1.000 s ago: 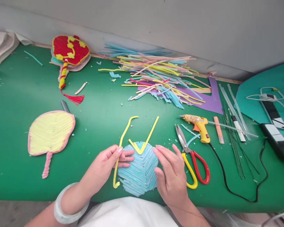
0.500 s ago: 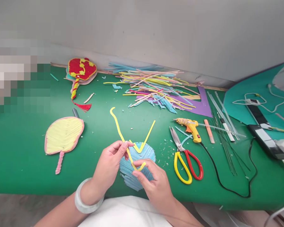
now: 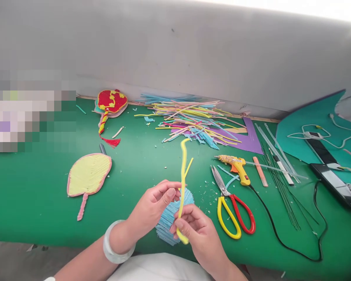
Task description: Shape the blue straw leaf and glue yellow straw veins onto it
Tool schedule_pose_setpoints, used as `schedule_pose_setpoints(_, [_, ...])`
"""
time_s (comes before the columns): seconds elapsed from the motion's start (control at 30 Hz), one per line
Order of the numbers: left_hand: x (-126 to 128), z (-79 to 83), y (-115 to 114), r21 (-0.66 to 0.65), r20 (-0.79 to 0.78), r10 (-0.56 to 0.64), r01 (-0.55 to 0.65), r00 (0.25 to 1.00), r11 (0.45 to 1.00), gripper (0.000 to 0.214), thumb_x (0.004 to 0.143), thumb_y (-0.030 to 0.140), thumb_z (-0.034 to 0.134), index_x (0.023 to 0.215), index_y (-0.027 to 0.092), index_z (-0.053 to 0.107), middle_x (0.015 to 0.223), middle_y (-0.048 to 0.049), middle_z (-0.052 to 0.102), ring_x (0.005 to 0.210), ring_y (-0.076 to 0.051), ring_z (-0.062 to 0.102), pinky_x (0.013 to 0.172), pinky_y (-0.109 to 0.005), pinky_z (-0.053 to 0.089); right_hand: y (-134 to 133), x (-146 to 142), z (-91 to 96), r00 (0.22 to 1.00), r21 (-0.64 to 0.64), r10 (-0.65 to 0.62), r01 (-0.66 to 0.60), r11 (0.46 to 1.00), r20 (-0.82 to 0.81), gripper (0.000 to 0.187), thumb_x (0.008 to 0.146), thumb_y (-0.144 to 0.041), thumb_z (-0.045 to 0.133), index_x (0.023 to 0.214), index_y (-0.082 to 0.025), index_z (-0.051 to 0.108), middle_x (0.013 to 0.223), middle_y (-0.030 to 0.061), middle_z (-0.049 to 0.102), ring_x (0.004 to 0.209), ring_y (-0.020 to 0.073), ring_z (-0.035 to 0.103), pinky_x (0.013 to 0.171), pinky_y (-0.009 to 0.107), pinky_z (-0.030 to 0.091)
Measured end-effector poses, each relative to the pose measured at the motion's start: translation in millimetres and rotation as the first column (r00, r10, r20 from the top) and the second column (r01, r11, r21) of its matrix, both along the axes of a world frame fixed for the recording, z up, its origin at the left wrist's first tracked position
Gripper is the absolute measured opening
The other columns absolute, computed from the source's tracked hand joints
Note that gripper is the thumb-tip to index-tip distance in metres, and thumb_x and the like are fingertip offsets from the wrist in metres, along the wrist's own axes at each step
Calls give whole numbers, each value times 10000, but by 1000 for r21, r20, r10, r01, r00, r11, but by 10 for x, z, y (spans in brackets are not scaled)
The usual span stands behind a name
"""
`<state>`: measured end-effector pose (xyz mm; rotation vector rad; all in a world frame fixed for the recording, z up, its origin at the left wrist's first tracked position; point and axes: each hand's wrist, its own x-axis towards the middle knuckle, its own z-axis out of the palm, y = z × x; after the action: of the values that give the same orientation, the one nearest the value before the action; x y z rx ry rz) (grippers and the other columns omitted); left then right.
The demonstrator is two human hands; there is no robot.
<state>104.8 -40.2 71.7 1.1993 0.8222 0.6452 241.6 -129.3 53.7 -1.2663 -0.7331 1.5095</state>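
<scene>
My right hand (image 3: 194, 226) pinches a yellow pipe cleaner (image 3: 182, 175) near its lower end. The strip stands almost upright, with a hooked top and a bent bottom end. My left hand (image 3: 156, 203) is beside it, thumb and fingers apart, the index fingertip at the strip and not closed round it. Beneath both hands lies a blue fan-shaped piece (image 3: 166, 224) covered in pipe cleaners, partly hidden by them. Another yellow pipe cleaner (image 3: 189, 168) sticks up from its top edge; its lower part is hidden.
Scissors (image 3: 226, 199) and a yellow glue gun (image 3: 235, 168) lie at right, the gun's black cord trailing forward. A pile of coloured pipe cleaners (image 3: 190, 113) is at the back. At left are a yellow leaf-shaped fan (image 3: 89, 175) and a red fan (image 3: 111, 100) with a tassel.
The held yellow pipe cleaner has swung from leaning left to nearly upright and moved right. My left hand's pinch on it has loosened. The view has shifted slightly.
</scene>
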Motion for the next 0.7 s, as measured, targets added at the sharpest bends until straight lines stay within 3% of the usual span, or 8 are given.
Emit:
schedule_pose_setpoints(0.1, [15,-44,-19,-18,-47,81,-82,996,996,388,919,540,514,1032,209,682,872,-37,634,868,-177,575,847,-319,454,73,68,-36,941,8,-262,266,964,214,388,735,-550,746,832,-193,629,686,15,693,617,147,644,612,256,533])
schedule_pose_setpoints(0.23, [15,-114,-84,5,-26,42,-42,999,999,259,876,413,618,1015,197,650,954,-53,647,931,-192,590,890,-342,459,180,177,-103,836,0,-365,400,916,410,446,711,-601,732,853,-191,631,733,28,698,670,185,678,626,280,538])
schedule_pose_setpoints(0.33, [35,-123,-107,47,-11,22,-22,1000,999,265,840,365,662,1044,198,631,990,-57,651,941,-189,592,891,-341,465,233,200,-119,803,12,-353,396,918,481,449,730,-604,713,899,-197,632,819,54,721,710,204,691,658,304,537])
schedule_pose_setpoints(0.43, [61,-86,-58,38,-53,107,-105,993,994,221,831,385,667,932,191,628,908,-39,662,870,-175,599,834,-321,479,272,181,-86,797,31,-302,336,941,523,436,741,-607,700,899,-207,634,836,68,726,728,224,699,662,320,535])
schedule_pose_setpoints(0.57, [58,39,95,130,-134,130,-113,982,985,196,834,383,650,812,190,620,791,-11,643,771,-159,585,752,-293,478,358,178,34,810,45,-225,240,970,541,426,751,-625,680,850,-213,636,791,66,717,725,234,700,632,319,530])
schedule_pose_setpoints(0.7, [45,171,297,234,-166,120,-79,979,969,167,838,359,645,834,195,617,807,-9,651,788,-159,598,758,-284,478,533,257,185,827,87,-164,139,986,537,400,800,-612,639,811,-213,641,743,39,694,719,210,677,680,319,516])
